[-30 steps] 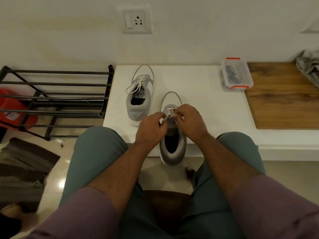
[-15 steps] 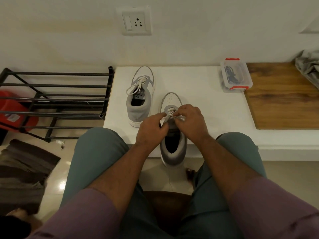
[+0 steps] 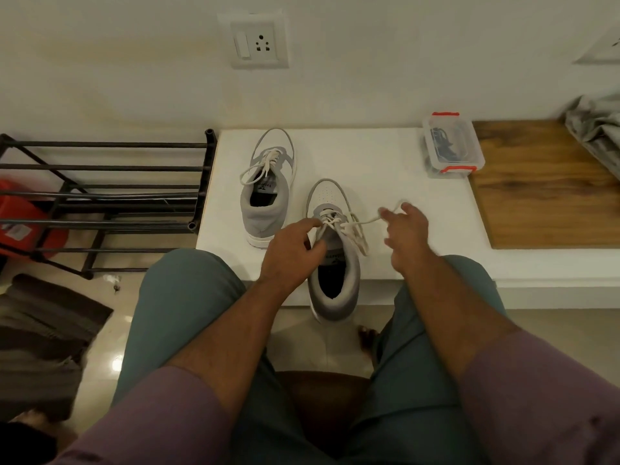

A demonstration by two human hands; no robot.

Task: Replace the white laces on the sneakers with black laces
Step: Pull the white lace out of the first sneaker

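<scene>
Sneakers sit on the white surface [image 3: 369, 156] before us: the near sneaker [image 3: 332, 263] overhangs its front edge, the far sneaker [image 3: 268, 193] rests just left. Our right hand [image 3: 407, 234] pinches the loosened white lace [image 3: 360, 226], drawn out rightward. Our left hand [image 3: 292, 250] curls over the eyelets, fingertips touching the lacing. A clear box [image 3: 451, 146] holding dark laces stands at the back right.

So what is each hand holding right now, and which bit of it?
The right hand holds the near sneaker's white lace by its loose end, stretched out to the right. The left hand's fingers touch the laces at the eyelets; a grip cannot be told.
</scene>
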